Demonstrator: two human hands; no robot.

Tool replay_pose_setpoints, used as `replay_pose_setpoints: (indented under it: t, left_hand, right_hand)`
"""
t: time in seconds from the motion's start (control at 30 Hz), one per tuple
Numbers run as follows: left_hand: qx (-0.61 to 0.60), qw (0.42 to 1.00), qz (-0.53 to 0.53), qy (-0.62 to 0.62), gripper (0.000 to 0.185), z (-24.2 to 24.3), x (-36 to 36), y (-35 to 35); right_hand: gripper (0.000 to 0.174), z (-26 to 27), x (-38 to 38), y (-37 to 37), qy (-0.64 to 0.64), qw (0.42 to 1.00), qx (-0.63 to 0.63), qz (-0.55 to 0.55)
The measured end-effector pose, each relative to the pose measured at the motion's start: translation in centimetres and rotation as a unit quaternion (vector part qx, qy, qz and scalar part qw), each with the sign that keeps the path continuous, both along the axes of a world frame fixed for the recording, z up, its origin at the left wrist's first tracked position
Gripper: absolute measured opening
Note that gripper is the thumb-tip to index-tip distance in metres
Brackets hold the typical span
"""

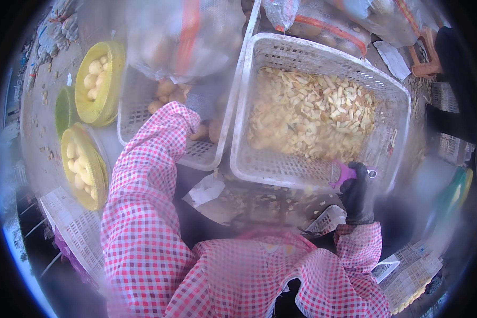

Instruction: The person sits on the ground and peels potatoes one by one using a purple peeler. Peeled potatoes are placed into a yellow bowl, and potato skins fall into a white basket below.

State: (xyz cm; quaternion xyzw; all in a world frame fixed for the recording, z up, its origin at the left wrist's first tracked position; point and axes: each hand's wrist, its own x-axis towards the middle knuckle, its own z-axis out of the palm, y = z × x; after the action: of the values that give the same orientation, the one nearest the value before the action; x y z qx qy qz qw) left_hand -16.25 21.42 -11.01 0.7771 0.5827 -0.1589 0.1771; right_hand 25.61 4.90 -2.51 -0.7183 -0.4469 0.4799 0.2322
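My right hand [357, 194], in a black glove, grips a purple peeler [345, 174] over the near right rim of a white plastic crate [278, 179]. Pale vegetable peelings [314, 115] cover much of that crate's floor. My left arm, in a pink checked sleeve, reaches into a second crate [200, 161] on the left. There my left hand [200, 104], in what looks like a blue-grey glove, is blurred and partly hidden by the sleeve. Brown unpeeled potatoes [167, 90] lie around it, and whether it holds one cannot be told.
A full mesh sack [159, 39] rests over the left crate's far end. Two yellow-lined tubs [113, 59] [99, 194] hold peeled potatoes, beside a green tub [64, 109]. More sacks [322, 31] stand behind the peelings crate. A dark-clothed person's limb [457, 79] shows at right.
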Motion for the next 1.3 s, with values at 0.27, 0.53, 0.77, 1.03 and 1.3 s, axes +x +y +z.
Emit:
replay_pose_setpoints:
  t: [0.27,0.53,0.77,1.03,1.3]
  left_hand:
    - [-0.337,0.534,0.392,-0.668,0.076,17.6,1.6,-10.9]
    - [-0.202,0.384,0.393,-0.811,0.092,18.0,15.1,-20.2]
    - [-0.291,0.46,0.303,-0.782,0.093,15.4,13.9,-20.6]
    - [-0.256,0.415,0.292,-0.822,0.094,15.4,14.2,-20.0]
    - [-0.25,0.381,0.37,-0.81,0.073,16.1,13.5,-19.2]
  right_hand:
    - [0.021,4.2,-5.8,1.8,0.416,0.868,0.055,-0.267]
    - [0.025,9.7,-10.4,-1.3,0.502,0.849,0.067,-0.151]
    - [0.024,10.4,-9.8,-2.4,0.542,0.82,0.069,-0.168]
    - [0.029,11.0,-10.5,-1.1,0.518,0.845,-0.021,-0.13]
    - [0.023,10.6,-12.5,-0.9,0.518,0.837,0.001,-0.174]
